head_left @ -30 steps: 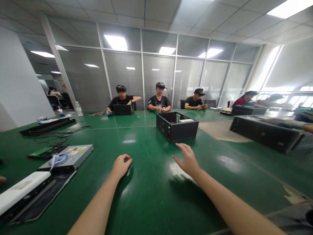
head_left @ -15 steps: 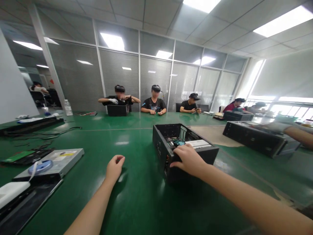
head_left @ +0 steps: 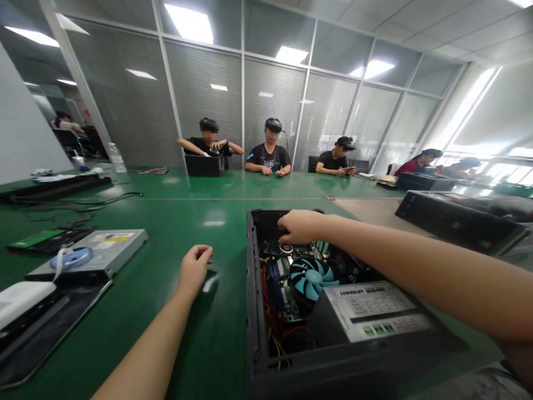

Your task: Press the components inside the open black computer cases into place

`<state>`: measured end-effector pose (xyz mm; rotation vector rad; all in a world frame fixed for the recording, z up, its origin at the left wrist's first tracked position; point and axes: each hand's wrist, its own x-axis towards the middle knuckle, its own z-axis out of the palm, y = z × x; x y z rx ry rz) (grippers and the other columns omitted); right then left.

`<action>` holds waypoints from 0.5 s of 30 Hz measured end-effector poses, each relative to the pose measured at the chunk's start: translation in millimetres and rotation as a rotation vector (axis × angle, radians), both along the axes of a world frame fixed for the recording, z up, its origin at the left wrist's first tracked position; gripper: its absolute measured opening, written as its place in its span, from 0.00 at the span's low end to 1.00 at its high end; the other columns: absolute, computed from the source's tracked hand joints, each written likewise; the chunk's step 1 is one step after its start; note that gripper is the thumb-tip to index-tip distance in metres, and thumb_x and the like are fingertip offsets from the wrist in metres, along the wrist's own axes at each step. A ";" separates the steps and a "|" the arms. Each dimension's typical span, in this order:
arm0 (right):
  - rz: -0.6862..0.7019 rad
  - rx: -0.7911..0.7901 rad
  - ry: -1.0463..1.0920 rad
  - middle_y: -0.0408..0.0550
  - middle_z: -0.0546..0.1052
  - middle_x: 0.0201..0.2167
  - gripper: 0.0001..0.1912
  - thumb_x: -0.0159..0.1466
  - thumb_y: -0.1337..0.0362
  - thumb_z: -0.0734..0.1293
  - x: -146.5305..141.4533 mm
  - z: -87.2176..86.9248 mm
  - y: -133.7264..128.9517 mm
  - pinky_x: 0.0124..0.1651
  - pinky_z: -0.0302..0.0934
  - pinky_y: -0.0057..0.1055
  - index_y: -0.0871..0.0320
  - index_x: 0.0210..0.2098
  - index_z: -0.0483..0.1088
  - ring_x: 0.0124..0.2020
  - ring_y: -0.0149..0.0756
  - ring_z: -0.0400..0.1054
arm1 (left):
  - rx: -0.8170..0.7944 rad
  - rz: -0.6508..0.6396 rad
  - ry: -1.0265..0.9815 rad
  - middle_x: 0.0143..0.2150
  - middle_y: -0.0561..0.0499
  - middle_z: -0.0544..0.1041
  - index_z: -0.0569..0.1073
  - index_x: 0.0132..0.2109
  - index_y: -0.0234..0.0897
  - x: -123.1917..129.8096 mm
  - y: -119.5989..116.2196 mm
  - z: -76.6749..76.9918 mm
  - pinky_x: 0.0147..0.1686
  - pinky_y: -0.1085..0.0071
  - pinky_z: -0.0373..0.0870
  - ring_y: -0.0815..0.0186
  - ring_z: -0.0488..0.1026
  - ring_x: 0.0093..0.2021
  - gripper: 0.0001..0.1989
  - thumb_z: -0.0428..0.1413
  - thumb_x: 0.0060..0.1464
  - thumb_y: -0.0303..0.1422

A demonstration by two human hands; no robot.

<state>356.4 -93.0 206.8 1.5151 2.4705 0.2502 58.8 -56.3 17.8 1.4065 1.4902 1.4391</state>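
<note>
An uncovered black computer case [head_left: 251, 278] lies at the front right of me, its inside facing up. In it I see a cooling fan [head_left: 313, 276] with teal blades, a labelled power supply [head_left: 375, 308], a circuit board and coloured cables. My right hand [head_left: 303, 225] reaches across the case to its far inner side, fingers curled downward; what they close on, if anything, is hidden. Left of the case, my left hand [head_left: 195, 269] is just above the green table [head_left: 222, 244], its thumb and fingers pinched together. I cannot make out anything between them.
At left lie an optical drive [head_left: 120, 244] with a blue ring-shaped piece [head_left: 73, 257] on it, a white device [head_left: 25, 300], a black panel [head_left: 62, 333] and cables [head_left: 83, 200]. Another computer case [head_left: 458, 225] stands at right. Several people sit across the table.
The case has come much closer to me. My right hand has moved from its near corner over to the far inner side. My left hand has stayed almost in place, still pinched.
</note>
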 end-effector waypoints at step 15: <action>0.007 -0.119 -0.142 0.64 0.80 0.41 0.15 0.61 0.63 0.68 -10.8 -79.9 47.1 0.47 0.68 0.35 0.64 0.44 0.78 0.44 0.48 0.77 | -0.013 -0.077 0.132 0.30 0.52 0.75 0.74 0.36 0.36 16.3 15.2 -4.3 0.34 0.69 0.68 0.65 0.72 0.30 0.14 0.58 0.47 0.43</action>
